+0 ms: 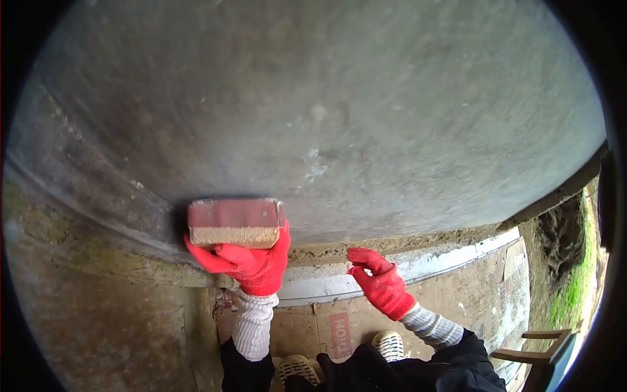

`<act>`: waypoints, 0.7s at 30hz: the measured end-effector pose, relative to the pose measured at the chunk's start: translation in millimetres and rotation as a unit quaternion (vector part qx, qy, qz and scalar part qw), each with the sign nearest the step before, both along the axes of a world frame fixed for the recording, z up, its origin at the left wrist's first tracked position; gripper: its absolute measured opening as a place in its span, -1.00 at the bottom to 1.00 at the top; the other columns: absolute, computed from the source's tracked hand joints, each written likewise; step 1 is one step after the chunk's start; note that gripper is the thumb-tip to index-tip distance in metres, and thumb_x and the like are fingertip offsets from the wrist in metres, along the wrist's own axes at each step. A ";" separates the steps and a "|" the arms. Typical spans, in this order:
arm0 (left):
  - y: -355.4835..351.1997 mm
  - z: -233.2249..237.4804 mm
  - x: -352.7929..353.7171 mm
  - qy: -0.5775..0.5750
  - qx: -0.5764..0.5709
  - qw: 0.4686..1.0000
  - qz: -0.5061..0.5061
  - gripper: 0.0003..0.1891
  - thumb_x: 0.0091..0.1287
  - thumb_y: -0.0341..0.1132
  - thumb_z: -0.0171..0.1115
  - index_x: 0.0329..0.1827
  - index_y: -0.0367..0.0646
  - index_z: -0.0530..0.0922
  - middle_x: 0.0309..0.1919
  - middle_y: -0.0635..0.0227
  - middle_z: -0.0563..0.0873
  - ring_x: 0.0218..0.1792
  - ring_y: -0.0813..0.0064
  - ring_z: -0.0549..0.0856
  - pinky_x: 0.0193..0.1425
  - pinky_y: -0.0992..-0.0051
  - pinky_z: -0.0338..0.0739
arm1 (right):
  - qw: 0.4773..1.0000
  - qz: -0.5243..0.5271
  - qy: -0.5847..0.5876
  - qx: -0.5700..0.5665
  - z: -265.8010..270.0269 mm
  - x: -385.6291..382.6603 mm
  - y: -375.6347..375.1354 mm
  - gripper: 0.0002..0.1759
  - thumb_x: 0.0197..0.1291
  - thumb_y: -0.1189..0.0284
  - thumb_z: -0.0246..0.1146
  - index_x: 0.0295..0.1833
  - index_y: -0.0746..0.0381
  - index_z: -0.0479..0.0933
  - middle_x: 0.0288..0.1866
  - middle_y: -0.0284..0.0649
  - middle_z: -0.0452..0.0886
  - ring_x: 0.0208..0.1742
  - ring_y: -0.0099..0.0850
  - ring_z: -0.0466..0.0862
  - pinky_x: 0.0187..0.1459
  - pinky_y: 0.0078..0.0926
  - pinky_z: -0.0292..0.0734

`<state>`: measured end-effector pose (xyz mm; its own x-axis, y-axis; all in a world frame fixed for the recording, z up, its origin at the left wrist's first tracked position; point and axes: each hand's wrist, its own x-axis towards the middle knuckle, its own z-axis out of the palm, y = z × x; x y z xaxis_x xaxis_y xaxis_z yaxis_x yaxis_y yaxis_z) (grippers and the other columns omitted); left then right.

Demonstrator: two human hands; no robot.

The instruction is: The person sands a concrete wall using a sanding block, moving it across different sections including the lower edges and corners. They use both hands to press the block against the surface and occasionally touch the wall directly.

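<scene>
My left hand (251,261), in a red glove, grips a block-shaped brush (234,236) with a reddish top and pale tan bristles or edge. The block lies against the large grey wall surface (366,117), near its lower edge. To the right, my right hand (379,282), also in a red glove, hangs in front of the wall's base. Its fingers are curled towards the thumb, with a tiny pale bit at the fingertips that I cannot make out.
Flattened cardboard (287,326) with red print covers the ground under my shoes. A pale strip (431,264) runs along the wall's base. At the lower right stands a wooden-legged stool or chair (545,356). Grass (568,297) shows at the far right.
</scene>
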<state>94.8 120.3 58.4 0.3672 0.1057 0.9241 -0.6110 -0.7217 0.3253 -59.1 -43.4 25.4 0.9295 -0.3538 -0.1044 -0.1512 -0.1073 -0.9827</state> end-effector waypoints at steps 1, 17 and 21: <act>-1.7 -5.0 -9.3 0.093 0.000 0.995 -0.019 0.20 -0.13 -0.28 0.53 0.48 -0.24 -0.20 0.39 -0.12 -0.02 0.37 -0.09 0.12 0.38 -0.01 0.08 | 0.988 0.002 -0.081 -0.132 2.8 3.2 2.4 -0.62 0.08 0.57 0.32 0.06 0.23 0.52 0.05 -0.17 0.60 0.01 -0.39 0.64 0.01 -0.51 0.53; -99.9 -23.7 -113.1 0.342 -0.113 0.842 -0.401 -0.09 0.34 -0.31 0.17 0.54 -0.11 -0.31 0.40 -0.05 -0.08 0.37 0.07 0.14 0.38 0.18 0.15 | 0.709 -0.274 -0.263 -0.594 8.9 27.1 -22.8 -0.06 -0.05 0.18 0.36 0.36 0.31 0.04 0.31 0.26 0.23 0.24 0.23 0.35 0.19 0.37 0.17; -98.3 -4.0 -108.6 0.242 0.036 0.869 -0.431 -0.13 0.26 -0.38 0.24 0.51 -0.23 -0.15 0.39 -0.09 0.00 0.33 -0.03 0.23 0.37 0.14 0.21 | 0.590 -0.304 -0.334 -0.669 32.1 33.5 -76.2 -0.06 -0.12 0.30 0.39 0.35 0.28 0.05 0.28 0.22 0.24 0.18 0.17 0.41 0.13 0.25 0.31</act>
